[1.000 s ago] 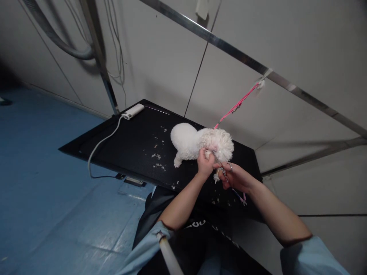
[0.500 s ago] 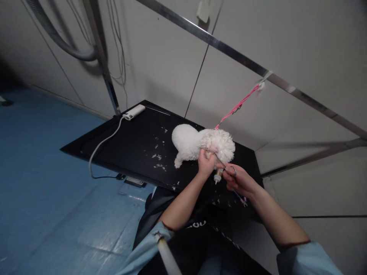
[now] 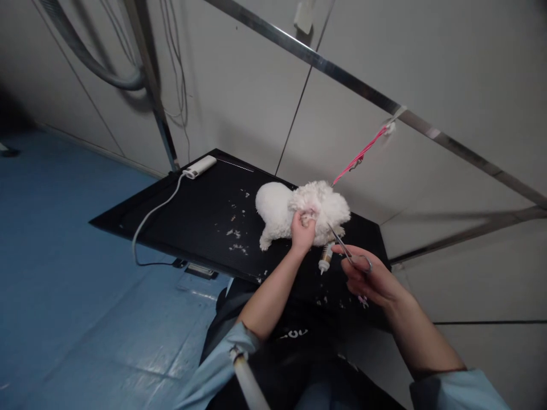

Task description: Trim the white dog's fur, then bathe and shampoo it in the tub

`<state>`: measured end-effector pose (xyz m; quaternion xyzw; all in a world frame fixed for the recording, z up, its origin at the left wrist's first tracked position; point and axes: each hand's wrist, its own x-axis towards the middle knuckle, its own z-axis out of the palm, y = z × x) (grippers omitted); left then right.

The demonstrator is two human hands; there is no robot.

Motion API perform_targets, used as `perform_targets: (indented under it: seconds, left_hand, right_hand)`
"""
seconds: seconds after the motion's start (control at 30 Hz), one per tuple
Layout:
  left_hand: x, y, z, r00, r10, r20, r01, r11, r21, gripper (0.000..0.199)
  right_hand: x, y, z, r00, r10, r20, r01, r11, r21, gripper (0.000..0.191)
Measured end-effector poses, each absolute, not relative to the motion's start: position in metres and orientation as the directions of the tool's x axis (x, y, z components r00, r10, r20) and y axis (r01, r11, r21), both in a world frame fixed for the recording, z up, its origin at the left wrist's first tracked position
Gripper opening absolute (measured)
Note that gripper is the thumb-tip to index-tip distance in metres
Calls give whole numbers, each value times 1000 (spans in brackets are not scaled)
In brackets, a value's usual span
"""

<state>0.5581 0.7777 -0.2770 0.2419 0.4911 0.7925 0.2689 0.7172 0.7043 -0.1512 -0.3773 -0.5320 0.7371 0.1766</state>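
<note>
Left hand (image 3: pixel 303 233) pinches at head of white curly-haired dog (image 3: pixel 305 196); right hand (image 3: pixel 370 276) grips silver metal scissors (image 3: pixel 347 254); black rectangular table (image 3: pixel 196 213), far edge close behind dog, wider room leftward

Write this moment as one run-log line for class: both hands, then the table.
left hand: holding white dog at head | right hand: holding scissors, tips by head | black table: bottle, white corded device
</note>
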Motion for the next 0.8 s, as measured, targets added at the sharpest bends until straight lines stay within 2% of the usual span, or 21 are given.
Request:
perform_targets:
  seconds: [0.2, 0.3, 0.53, 0.7, 0.8]
  left_hand:
    - [561, 783, -274, -687, 724, 52, -276, -326, 904, 15]
    - [570, 782, -278, -693, 719, 57, -275, -337, 900, 19]
    - [575, 786, -287, -695, 719, 2, -293, -285, 913, 8]
    - [577, 789, -287, -748, 664, 3, -236, -269, 934, 18]
    - [579, 787, -289, -742, 670, -27, -265, -256, 930, 22]
  right_hand:
    - [706, 711, -156, -731, 580, -359, 118, -411, -904, 54]
    - [698, 725, -161, -722, 555, -414, 144, -465, -873, 50]
    - [698, 740, -160, -648, 542, -535, 243, -519, -820, 45]
    - [693, 740, -158, -653, 561, -509, 244, -480, -843, 39]
    - [687, 747, -159, -652, 548, -525, 268, -481, -835, 37]
